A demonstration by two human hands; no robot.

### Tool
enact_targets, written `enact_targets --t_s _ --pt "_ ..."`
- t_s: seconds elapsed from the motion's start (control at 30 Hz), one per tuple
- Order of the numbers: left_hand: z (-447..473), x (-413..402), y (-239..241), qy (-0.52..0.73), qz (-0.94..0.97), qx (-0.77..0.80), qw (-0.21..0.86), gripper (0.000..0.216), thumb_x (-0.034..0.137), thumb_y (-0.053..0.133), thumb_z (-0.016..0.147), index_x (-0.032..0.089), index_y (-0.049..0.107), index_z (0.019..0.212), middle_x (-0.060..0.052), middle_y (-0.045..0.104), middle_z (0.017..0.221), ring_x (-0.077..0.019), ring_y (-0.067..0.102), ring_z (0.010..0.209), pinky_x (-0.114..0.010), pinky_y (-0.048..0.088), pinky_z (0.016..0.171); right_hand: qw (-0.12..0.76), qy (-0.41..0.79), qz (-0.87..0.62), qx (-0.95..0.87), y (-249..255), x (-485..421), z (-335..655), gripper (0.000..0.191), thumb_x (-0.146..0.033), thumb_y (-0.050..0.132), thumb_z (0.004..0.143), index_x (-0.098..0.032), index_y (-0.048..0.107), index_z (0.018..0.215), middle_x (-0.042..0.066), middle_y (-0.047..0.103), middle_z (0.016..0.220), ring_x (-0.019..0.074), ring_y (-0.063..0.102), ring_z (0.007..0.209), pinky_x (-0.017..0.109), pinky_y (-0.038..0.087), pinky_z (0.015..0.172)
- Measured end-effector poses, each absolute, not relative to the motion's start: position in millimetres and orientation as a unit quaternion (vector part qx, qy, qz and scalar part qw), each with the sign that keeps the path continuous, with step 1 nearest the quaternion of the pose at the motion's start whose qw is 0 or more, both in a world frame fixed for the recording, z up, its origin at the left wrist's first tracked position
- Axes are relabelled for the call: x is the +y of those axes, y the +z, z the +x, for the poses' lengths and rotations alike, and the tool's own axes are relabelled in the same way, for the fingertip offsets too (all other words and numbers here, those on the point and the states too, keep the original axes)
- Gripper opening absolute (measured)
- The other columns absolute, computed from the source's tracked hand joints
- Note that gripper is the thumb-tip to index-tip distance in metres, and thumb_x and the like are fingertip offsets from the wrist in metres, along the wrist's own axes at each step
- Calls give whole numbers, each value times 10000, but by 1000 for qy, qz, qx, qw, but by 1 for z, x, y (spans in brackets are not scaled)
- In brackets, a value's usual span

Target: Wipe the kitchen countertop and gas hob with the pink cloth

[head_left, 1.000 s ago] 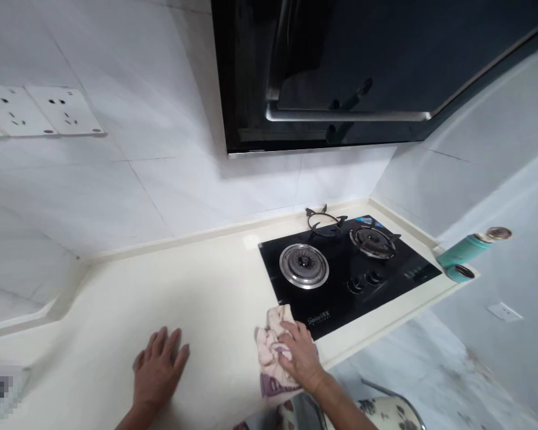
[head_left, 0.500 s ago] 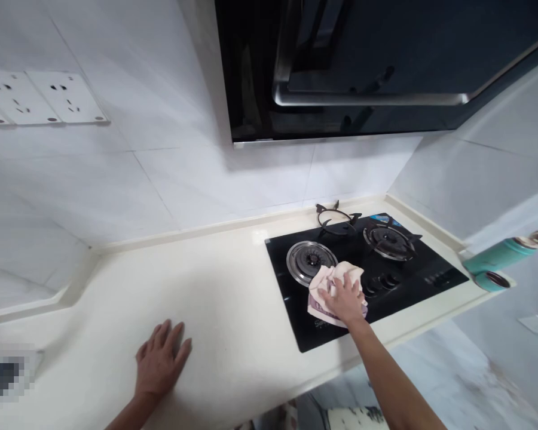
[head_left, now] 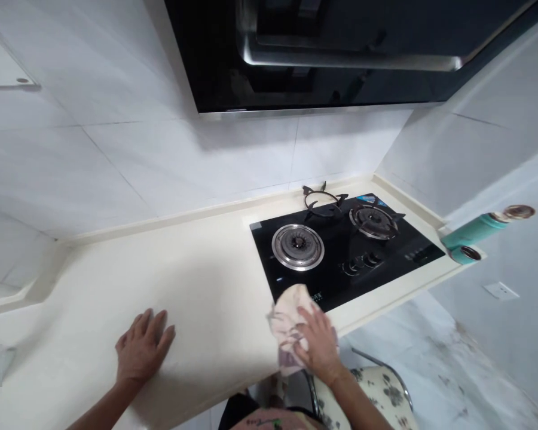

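My right hand (head_left: 316,343) grips a pale pink cloth (head_left: 291,316) at the front left corner of the black gas stove (head_left: 341,298). The cloth overlaps the stove's corner and the counter's front edge. My left hand (head_left: 140,347) rests flat on the cream countertop (head_left: 206,292), fingers spread, holding nothing. The left burner (head_left: 298,246) has no pan support over it. A loose black pan support (head_left: 323,203) stands at the back edge of the stove. Another support sits on the right burner (head_left: 374,222).
A black range hood (head_left: 323,89) hangs low above the stove. At the counter's right end are a green flask (head_left: 475,232) and a small green cup (head_left: 466,255). Below the front edge stands a chair with a floral seat (head_left: 381,388). A pixelated patch covers something at far left.
My right hand has pulled the cloth from beside the left burner toward me and left, to the front edge. My left hand stays on the counter. The view has shifted down and right.
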State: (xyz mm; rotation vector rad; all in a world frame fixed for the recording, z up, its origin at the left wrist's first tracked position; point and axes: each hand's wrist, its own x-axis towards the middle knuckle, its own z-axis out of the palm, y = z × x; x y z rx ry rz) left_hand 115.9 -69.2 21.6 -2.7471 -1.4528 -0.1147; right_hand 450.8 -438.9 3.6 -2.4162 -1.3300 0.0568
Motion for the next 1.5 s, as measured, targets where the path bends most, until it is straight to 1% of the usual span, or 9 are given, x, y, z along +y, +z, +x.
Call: enact_targets --t_s 0.13,0.23,0.37,0.53,0.7,0.97,1.07,1.27,1.5 --pt "118 -72 23 -44 -884 -465 18 588 510 332 1030 195 600 1448 -187 451 1623 -360 349 1531 -572 308 1186 179 -24 -949 -259 0 -510 549 504 -551 516 864 -204 648 1204 173 456 1589 424 373 1464 638 339 1155" --pt "120 -75 24 -44 -883 -467 15 576 508 356 1026 197 602 1444 -191 455 1619 -361 351 1528 -569 308 1184 168 -36 -977 -127 8 -546 620 710 -651 425 881 -159 534 1381 239 342 1637 495 336 1463 722 349 1101" --pt "120 -78 25 -50 -883 -467 12 559 499 387 1018 196 607 1434 -191 456 1616 -352 357 1523 -555 295 1190 151 -20 -986 -66 18 -555 658 787 -704 405 864 -166 499 1431 241 370 1616 521 345 1447 726 355 1092" --pt "122 -83 26 -47 -880 -473 6 545 501 418 1010 218 594 1442 -180 442 1629 -336 334 1536 -541 264 1202 121 -27 -984 -127 8 -529 587 781 -699 413 862 -156 523 1412 233 399 1584 517 404 1360 714 366 1059" --pt "125 -88 31 -50 -877 -478 -14 529 481 463 995 230 588 1443 -174 438 1635 -343 323 1542 -541 244 1205 102 -22 -939 -327 -5 -486 459 535 -572 501 901 -188 675 1230 207 490 1514 470 448 1268 648 395 977" --pt "122 -84 28 -60 -876 -478 -20 532 496 439 999 235 591 1437 -168 425 1644 -355 320 1544 -548 247 1207 299 56 -768 -563 9 -419 358 214 -336 667 737 -278 708 938 60 658 1261 312 525 1102 481 470 931" --pt "120 -82 23 -69 -880 -470 -15 545 512 420 1004 224 596 1432 -170 424 1641 -356 320 1543 -548 242 1212 320 51 -751 -576 28 -418 385 184 -288 609 770 -276 684 936 45 643 1274 256 548 1153 405 494 996" --pt "122 -85 22 -71 -874 -480 -22 532 498 450 990 233 600 1427 -160 417 1650 -356 311 1549 -553 233 1220 288 -18 -841 -458 53 -451 533 585 -412 490 936 -180 502 1473 182 492 1512 321 471 1374 510 447 1116" --pt "121 -88 22 -65 -873 -483 -29 541 509 456 984 252 589 1440 -149 418 1655 -327 307 1555 -521 220 1224 174 -107 -925 -321 13 -453 608 572 -566 456 926 -194 680 1298 174 489 1559 453 423 1395 700 366 1095"
